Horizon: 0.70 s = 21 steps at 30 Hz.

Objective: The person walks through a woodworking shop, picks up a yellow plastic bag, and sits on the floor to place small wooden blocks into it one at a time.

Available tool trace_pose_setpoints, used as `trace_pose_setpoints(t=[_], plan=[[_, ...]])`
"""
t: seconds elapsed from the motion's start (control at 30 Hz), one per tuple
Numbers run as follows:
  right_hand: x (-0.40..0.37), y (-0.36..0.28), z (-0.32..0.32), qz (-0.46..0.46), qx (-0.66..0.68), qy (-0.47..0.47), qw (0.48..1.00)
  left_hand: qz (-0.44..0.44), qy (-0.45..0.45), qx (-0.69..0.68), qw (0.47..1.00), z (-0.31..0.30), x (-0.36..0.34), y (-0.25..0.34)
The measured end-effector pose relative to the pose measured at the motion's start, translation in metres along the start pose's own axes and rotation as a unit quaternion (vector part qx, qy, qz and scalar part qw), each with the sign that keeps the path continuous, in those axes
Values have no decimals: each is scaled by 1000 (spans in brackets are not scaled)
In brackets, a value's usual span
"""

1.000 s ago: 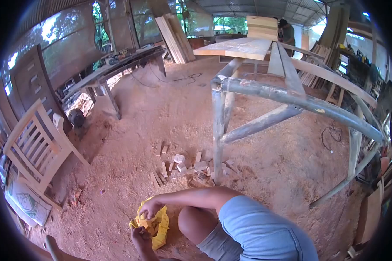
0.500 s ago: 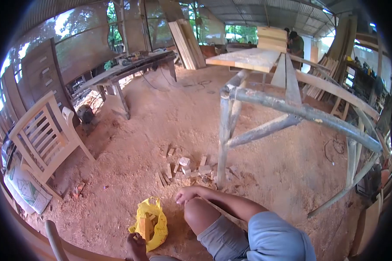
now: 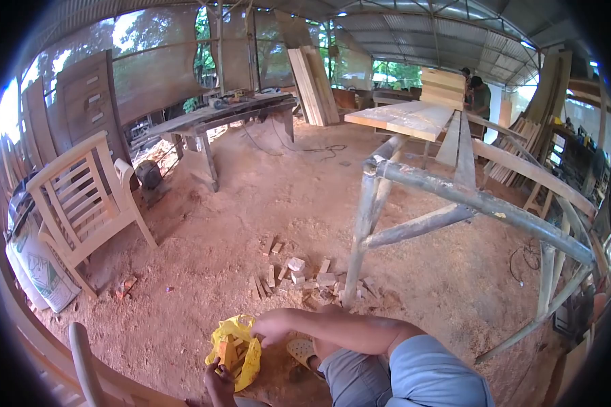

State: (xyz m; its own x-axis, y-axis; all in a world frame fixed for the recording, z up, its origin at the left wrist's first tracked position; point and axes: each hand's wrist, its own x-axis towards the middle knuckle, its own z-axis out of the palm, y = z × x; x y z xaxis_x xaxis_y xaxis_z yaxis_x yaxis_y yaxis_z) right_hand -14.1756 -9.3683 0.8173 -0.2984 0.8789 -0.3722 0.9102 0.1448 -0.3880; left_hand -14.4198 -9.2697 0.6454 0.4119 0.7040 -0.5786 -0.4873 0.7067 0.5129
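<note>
A yellow plastic bag stands on the sawdust-covered ground in front of me, its mouth up, with several wood offcuts inside. At the bag's near left edge is my left hand, fingers curled against the plastic. My right hand reaches across my knee to the bag's right rim, fingers bent down onto it; their tips are partly hidden. Beyond the bag lies a loose pile of small wood blocks and offcuts, close to the foot of a metal trestle.
The metal trestle rises at right, near boards on a raised work surface. A slatted wooden chair and a white sack are at left. Farther back are a workbench and people. A curved wooden piece is close by.
My right hand has moved left and down from beside my knee to the bag's rim. My left hand stays at the bag. A sandal now shows, and the view has tilted up.
</note>
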Motion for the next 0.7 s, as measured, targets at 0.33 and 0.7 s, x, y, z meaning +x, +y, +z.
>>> trace_pose_setpoints(t=[0.33,0.7], plan=[[12,20,8,37,10,-5,999,38,-27,16,999,-14,3,-5],[-78,202,11,190,465,454,736,26,47,93,994,-12,-12,-3]])
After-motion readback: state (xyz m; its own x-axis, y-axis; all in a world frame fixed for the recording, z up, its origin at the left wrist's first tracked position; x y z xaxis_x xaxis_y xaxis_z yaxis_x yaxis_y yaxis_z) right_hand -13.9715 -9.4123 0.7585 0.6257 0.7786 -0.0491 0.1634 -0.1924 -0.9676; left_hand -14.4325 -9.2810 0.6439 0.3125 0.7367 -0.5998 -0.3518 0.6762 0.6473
